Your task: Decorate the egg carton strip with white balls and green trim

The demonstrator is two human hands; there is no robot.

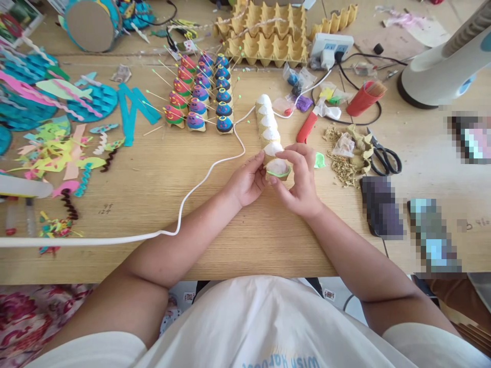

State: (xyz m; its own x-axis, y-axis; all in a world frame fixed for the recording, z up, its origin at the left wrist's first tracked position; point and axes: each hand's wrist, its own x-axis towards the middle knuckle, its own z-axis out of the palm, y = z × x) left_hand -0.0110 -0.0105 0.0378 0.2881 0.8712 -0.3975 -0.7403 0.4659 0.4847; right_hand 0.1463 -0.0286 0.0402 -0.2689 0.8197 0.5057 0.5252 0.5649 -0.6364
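A strip of egg-carton cups (269, 134) with white-coated tops lies lengthwise near the middle of the table. Light green clay (278, 174) rims the front of its nearest cup. My left hand (251, 181) grips the left side of that near end, thumb on top and fingers curled. At the right, my right hand (301, 181) touches the same cup with curved fingers and thumb. A piece of light green clay (319, 160) sits just right of my right hand. Farther left stand three rows of painted cups, red (180, 93), purple (199, 93) and blue (223, 95), with thin sticks.
A white cable (207, 176) crosses the table at the left. Scissors (385, 153), a red cup (364, 98), phones (433, 235) and a white appliance (433, 76) are at the right. Paper scraps (65, 153) cover the left; egg trays (264, 33) and a power strip (332, 46) lie behind.
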